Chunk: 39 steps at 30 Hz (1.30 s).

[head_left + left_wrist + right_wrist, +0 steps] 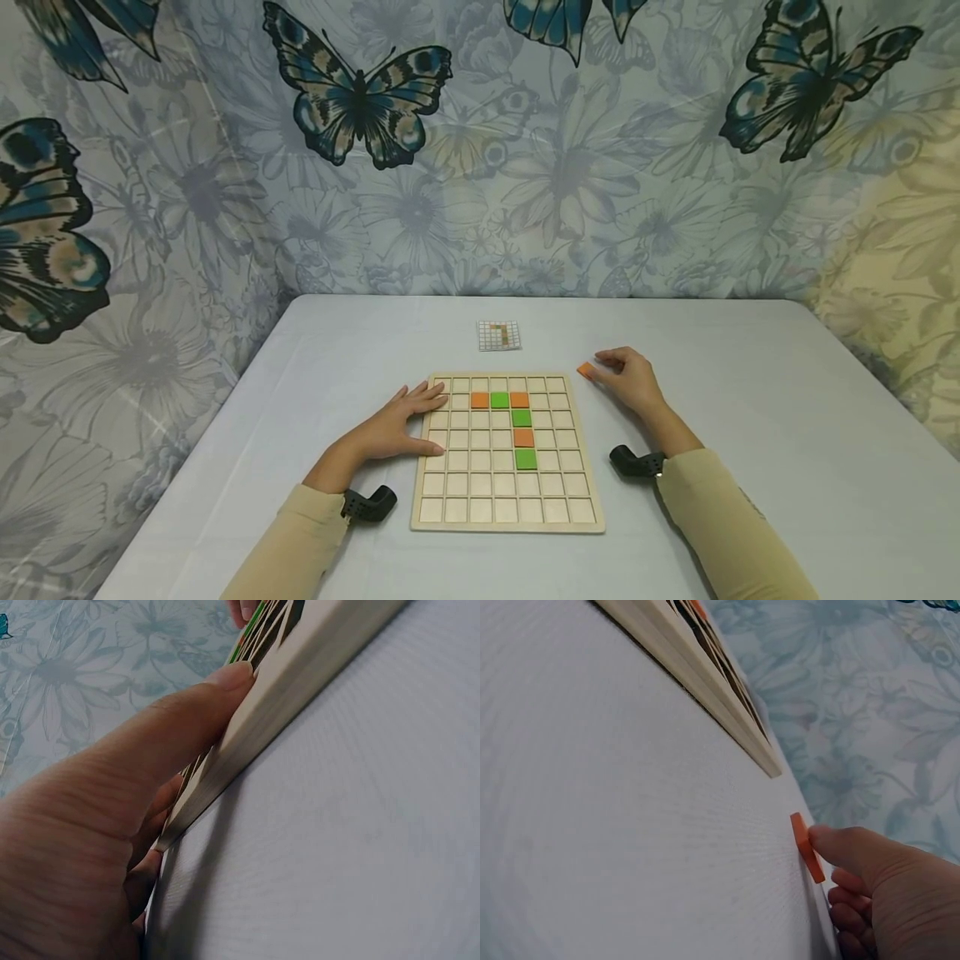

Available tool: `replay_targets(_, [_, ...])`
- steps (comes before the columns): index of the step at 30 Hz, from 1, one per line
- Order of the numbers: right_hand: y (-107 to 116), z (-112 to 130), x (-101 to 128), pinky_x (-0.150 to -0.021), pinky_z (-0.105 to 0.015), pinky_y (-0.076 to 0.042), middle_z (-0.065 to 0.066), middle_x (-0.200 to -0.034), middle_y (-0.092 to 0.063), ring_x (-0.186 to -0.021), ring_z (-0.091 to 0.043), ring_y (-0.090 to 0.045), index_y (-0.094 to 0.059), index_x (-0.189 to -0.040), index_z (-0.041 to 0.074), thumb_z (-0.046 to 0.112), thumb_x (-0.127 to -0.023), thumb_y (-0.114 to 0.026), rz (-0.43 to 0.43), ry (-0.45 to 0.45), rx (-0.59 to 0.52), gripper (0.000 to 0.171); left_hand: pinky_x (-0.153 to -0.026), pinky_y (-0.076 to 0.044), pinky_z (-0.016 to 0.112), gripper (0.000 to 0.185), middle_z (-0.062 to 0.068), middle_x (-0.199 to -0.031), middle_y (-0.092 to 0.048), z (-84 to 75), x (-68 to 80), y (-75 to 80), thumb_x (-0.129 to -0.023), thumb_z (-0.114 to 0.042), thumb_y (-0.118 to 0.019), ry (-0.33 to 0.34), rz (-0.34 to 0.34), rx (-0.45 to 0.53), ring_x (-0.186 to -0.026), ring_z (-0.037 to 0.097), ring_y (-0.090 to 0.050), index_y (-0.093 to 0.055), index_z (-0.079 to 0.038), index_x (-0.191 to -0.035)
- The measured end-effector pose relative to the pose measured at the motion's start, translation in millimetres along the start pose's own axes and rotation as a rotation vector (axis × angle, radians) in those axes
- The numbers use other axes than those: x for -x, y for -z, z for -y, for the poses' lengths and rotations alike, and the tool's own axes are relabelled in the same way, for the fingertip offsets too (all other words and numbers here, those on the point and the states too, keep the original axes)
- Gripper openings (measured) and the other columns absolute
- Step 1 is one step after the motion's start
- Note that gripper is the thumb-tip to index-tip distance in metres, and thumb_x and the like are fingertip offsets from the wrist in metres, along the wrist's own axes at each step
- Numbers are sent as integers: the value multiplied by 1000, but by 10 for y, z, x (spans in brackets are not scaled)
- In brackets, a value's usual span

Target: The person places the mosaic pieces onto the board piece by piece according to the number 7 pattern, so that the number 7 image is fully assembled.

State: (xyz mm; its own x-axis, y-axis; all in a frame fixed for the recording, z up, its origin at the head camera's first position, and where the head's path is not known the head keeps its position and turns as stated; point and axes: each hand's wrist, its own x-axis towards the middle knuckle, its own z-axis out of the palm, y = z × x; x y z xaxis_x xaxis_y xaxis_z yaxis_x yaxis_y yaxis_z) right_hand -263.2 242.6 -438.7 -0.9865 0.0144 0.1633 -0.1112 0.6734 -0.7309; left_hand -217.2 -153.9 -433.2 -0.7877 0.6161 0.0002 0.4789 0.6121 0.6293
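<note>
My left hand [390, 425] rests on the left edge of a wooden grid board [495, 527], its fingers spread and the thumb extended over the rim. Between thumb and fingers, my right hand [633, 383] pinches an orange square tile [586, 370] just beyond the board's upper right corner. In the right wrist view the orange tile [807, 849] is tilted, close to the tabletop and apart from the board. Orange and green tiles alternate in the grid: a short row near the top, including a green tile [498, 400], then a column downward ending at another green tile [527, 459].
A small card [498, 336] printed with a grid and a coloured pattern lies behind the board. The white table [360, 333] reaches back to a butterfly-patterned backdrop [420, 217]. Each wrist carries a black camera mount, the left [369, 505] near the board's side.
</note>
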Motion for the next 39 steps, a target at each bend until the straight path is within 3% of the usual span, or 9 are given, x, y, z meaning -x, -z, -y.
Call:
replay_targets(15, [-26,29,26,-80,-39,-46,-19,-102,-60,-92,-30,-54,-66,-100,-4,14,-80,-70,-6,49,59,27,-115,3,47,84,3,-152,-21,-3,12,3,-72,-46,-73,-6,-6,11,-142,25,-8,-38,-13,-141])
replay_targets(28, [-19,65,34,-82,-46,-47,-22,-103,-60,-94,-34,-55,-65,-99,-6,13,-80,-70,12,52,103,28,-115,3,48,84,4,-151,-23,18,5,-7,-71,-48,-73,-19,-14,13,-142,25,-9,-39,-12,-140])
replay_targets(32, [-2,77,29,-78,-40,-48,-20,-102,-61,-92,-30,-56,-65,-100,-5,14,-80,-70,52,23,73,28,-115,3,48,84,5,-151,-23,18,4,-7,-71,-48,-73,-20,-14,19,-142,26,-9,-39,-12,-140])
replay_targets(39, [39,135,30,-62,-18,-48,-21,-99,-64,-81,-19,-59,-65,-102,-6,12,-79,-71,78,-31,-53,30,-115,3,47,84,4,-151,-23,10,5,-6,-71,-48,-73,-20,-13,12,-142,25,-9,-40,-12,-140])
